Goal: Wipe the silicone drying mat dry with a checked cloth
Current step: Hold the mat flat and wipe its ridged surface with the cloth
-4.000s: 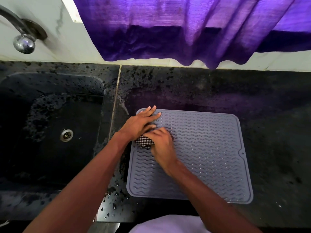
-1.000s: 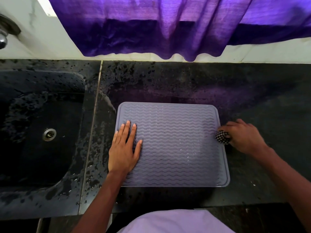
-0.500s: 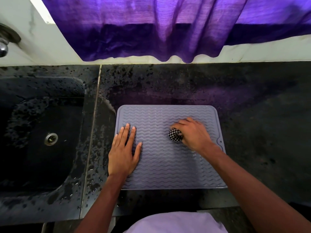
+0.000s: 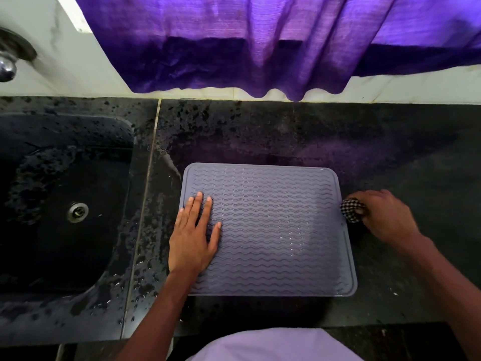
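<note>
A grey silicone drying mat [image 4: 273, 230] with wavy ridges lies flat on the black counter. My left hand [image 4: 194, 235] presses flat on the mat's left part, fingers spread and pointing away from me. My right hand [image 4: 382, 217] is just off the mat's right edge, closed around a balled-up black-and-white checked cloth [image 4: 351, 209]. The cloth touches the mat's right rim at about mid-height. Small glints of water show on the mat's middle and right part.
A dark sink [image 4: 65, 204] with a metal drain [image 4: 77, 212] lies to the left, a tap [image 4: 7, 66] above it. Water drops cover the counter [image 4: 416, 165] strip between sink and mat. A purple curtain [image 4: 260, 43] hangs over the back wall.
My right hand has swept the cloth from the mat's middle back to its right edge. My left hand has stayed pressed on the mat's left part.
</note>
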Action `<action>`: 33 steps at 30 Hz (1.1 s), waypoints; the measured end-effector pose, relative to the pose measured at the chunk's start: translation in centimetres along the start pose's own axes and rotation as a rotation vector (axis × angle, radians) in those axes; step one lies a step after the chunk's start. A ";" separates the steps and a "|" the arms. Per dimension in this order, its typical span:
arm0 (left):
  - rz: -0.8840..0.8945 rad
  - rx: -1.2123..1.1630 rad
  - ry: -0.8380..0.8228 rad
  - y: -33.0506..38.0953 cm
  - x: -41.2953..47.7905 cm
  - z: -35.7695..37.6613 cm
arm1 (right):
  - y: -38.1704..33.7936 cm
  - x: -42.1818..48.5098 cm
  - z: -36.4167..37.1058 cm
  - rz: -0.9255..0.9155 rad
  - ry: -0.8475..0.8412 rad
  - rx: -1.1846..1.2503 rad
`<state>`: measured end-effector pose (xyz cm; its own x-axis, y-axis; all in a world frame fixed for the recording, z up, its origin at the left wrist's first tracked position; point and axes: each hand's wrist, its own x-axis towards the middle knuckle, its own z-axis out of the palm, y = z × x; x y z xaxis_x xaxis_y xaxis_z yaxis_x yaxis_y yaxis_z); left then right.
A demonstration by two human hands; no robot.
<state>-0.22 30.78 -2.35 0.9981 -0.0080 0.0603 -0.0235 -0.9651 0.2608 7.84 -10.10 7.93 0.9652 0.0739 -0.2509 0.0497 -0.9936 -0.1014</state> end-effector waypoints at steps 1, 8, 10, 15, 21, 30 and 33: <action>0.001 0.000 0.000 0.0 0.0 0.0 | -0.9 0.1 -0.2 -0.017 0.032 0.092; -0.001 -0.019 -0.002 0.0 0.0 -0.3 | -13.6 2.9 2.3 -0.363 0.117 0.225; 0.000 -0.023 0.001 -0.1 0.1 -0.4 | -15.5 3.0 3.7 -0.360 0.093 0.149; 0.004 -0.026 0.001 -0.2 0.1 -0.3 | -13.9 2.2 4.4 -0.256 0.119 0.101; 0.003 -0.023 0.011 -0.2 0.1 -0.1 | -5.8 1.1 2.7 -0.095 0.092 0.018; -0.002 -0.005 0.018 0.1 0.1 -0.2 | -4.0 2.0 1.8 -0.068 0.223 0.192; 0.003 -0.007 0.019 0.1 0.0 -0.2 | -9.7 3.4 1.8 -0.292 0.251 0.311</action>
<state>-0.20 30.76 -2.10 0.9968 -0.0061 0.0799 -0.0273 -0.9632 0.2675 10.22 -0.04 6.36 0.9564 0.2844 0.0666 0.2851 -0.8591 -0.4249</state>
